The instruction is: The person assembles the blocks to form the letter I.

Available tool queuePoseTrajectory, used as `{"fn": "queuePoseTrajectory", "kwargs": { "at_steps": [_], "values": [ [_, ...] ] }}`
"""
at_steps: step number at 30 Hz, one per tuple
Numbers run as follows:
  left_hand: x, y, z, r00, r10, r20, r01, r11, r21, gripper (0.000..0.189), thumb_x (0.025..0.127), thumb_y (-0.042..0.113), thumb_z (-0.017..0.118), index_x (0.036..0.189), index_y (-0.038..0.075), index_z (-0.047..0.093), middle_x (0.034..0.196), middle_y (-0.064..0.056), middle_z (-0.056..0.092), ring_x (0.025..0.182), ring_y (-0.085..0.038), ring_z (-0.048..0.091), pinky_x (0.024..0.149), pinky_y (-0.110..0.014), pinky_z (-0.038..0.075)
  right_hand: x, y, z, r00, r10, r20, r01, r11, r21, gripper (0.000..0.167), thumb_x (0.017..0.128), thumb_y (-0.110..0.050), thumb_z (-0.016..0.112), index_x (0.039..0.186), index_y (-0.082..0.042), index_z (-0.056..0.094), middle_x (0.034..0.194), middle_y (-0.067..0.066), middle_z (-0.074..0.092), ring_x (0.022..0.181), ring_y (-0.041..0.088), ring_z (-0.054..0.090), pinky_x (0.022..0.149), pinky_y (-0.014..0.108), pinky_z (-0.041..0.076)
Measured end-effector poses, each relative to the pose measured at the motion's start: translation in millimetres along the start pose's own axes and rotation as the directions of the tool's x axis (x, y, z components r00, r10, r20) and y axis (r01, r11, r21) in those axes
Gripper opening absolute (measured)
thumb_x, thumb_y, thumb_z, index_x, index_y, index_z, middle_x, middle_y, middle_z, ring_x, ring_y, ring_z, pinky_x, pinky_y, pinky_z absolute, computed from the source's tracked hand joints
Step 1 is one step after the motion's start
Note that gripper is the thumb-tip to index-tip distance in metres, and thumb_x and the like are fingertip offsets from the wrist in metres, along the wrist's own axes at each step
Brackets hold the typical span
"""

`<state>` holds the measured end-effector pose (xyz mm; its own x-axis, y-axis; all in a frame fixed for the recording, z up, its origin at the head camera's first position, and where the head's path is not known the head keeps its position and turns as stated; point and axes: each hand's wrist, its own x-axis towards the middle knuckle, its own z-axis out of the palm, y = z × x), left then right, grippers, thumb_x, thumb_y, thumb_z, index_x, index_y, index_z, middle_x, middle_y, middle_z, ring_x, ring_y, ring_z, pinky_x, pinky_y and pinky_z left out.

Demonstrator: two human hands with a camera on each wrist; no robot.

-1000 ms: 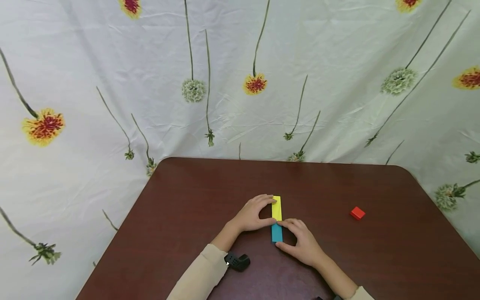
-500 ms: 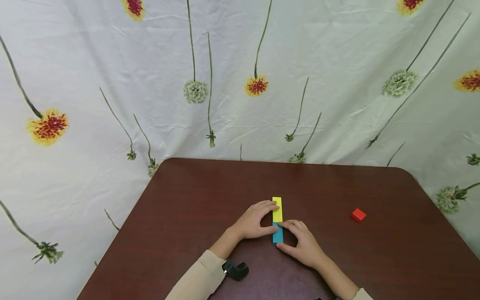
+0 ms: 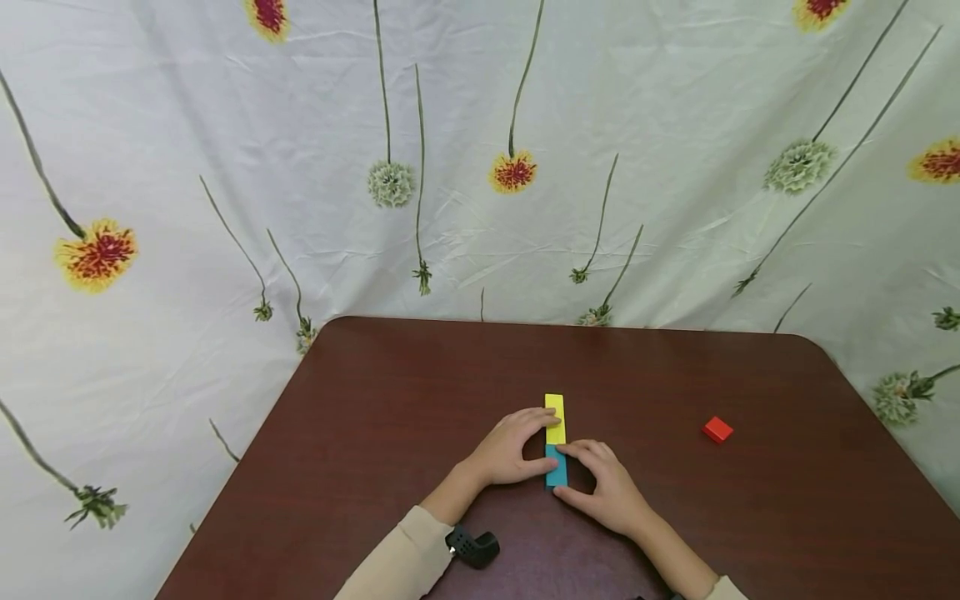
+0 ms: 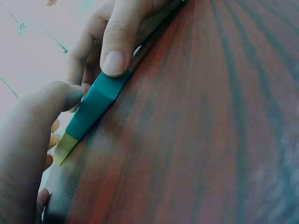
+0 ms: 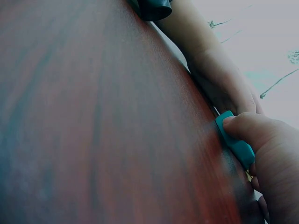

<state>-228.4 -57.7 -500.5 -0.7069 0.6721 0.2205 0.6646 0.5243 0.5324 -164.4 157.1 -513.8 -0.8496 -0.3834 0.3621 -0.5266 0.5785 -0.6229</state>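
Your right hand (image 3: pixel 609 492) pinches the blue block (image 3: pixel 558 477) by its ends, your left hand (image 3: pixel 513 448) rests uncurled across it and the yellow block (image 3: pixel 555 434), butted in line on the table (image 3: pixel 420 375); likely light, rigid, slick, so grip opposite faces.

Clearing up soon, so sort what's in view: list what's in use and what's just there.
Apparently in use:
yellow block, touched by the left hand
blue block, pinched by the right hand

Apparently just there:
red block, apart and untouched
flowered cloth, backdrop only
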Motion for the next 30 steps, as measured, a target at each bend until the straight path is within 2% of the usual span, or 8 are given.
{"fn": "queuePoseTrajectory", "kwargs": {
  "at_steps": [13, 30],
  "values": [
    [-0.3, -1.6, 1.8, 1.000, 0.008, 0.016, -0.009, 0.999, 0.033, 0.058, 0.093, 0.044, 0.060, 0.143, 0.016, 0.050, 0.151, -0.004, 0.041, 0.140, -0.021, 0.034, 0.111, -0.049, 0.028, -0.4, -1.1, -0.6, 1.000, 0.001, -0.005, -0.001, 1.000, -0.004, 0.053, 0.082, -0.033, 0.080, 0.129, -0.013, 0.063, 0.123, -0.003, 0.058, 0.116, 0.021, 0.051, 0.092, 0.052, 0.046],
    [0.8, -1.6, 1.7, 1.000, 0.006, 0.027, -0.006, 1.000, 0.023, 0.058, 0.093, 0.044, 0.060, 0.143, 0.016, 0.050, 0.152, -0.003, 0.039, 0.139, -0.018, 0.036, 0.112, -0.047, 0.028, -0.7, -0.4, -1.1, 1.000, -0.008, -0.013, 0.008, 1.000, -0.003, 0.053, 0.082, -0.032, 0.080, 0.129, -0.013, 0.063, 0.123, -0.006, 0.058, 0.115, 0.020, 0.051, 0.092, 0.051, 0.046]
  ]
}}
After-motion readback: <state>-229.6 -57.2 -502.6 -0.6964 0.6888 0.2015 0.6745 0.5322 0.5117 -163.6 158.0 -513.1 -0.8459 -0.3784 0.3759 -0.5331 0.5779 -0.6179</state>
